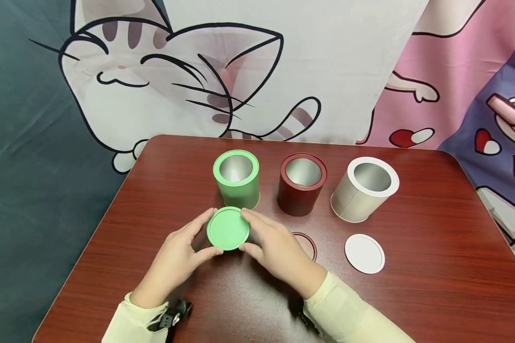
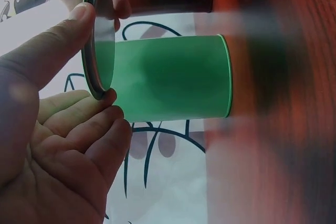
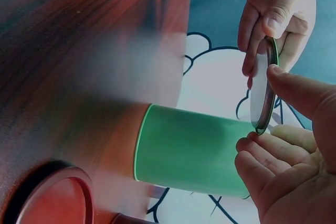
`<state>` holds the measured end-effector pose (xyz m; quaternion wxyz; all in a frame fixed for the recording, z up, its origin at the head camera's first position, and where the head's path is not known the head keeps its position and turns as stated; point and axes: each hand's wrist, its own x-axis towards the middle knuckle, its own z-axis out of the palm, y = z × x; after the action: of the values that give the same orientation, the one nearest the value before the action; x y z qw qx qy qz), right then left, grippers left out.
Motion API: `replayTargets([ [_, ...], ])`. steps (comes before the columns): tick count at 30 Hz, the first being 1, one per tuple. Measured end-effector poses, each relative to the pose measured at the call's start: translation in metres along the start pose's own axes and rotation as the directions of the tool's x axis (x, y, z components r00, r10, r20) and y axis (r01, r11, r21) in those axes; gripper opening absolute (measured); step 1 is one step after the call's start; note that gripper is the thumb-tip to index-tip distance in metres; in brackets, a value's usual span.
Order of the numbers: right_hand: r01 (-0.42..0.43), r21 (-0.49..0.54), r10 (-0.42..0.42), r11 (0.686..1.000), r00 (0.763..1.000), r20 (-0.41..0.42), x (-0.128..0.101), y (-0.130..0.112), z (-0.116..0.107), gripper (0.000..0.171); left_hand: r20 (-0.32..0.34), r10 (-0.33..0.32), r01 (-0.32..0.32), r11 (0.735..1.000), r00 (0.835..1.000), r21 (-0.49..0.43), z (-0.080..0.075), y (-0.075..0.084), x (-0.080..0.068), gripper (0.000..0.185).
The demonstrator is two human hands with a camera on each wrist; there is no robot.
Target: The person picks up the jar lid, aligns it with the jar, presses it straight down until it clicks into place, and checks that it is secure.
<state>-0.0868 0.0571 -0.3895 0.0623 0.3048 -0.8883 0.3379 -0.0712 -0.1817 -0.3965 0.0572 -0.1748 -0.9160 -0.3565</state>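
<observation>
A round green lid point(image 1: 228, 228) is held level above the table between both hands. My left hand point(image 1: 178, 255) grips its left edge with thumb and fingers, and my right hand point(image 1: 279, 247) grips the right edge. Just beyond the lid stands an upright green can point(image 1: 240, 190) with its top uncovered. The left wrist view shows the lid's metallic underside point(image 2: 105, 35) and the side of the green can point(image 2: 173, 80). In the right wrist view, the lid point(image 3: 265, 87) is apart from the table, with fingertips of both hands at its rim.
A dark red can point(image 1: 298, 200) and a white can point(image 1: 352, 202) stand uncovered to the right on the brown table point(image 1: 433, 267). A white lid point(image 1: 365, 254) lies before the white can. The dark red lid point(image 1: 311, 243) is partly hidden behind my right hand.
</observation>
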Motion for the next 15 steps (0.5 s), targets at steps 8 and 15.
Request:
replayTargets([
  [8, 0.013, 0.016, -0.013, 1.000, 1.000, -0.023, 0.0034, 0.0024, -0.0022, 0.064, -0.031, 0.019, -0.019, 1.000, 0.999, 0.022, -0.0008, 0.0026, 0.0034, 0.086],
  [15, -0.004, 0.018, 0.005, 1.000, 0.999, -0.039, 0.0054, 0.0018, -0.0055, 0.066, -0.037, 0.020, -0.019, 1.000, 0.999, 0.020, -0.0024, 0.0052, 0.0062, 0.086],
])
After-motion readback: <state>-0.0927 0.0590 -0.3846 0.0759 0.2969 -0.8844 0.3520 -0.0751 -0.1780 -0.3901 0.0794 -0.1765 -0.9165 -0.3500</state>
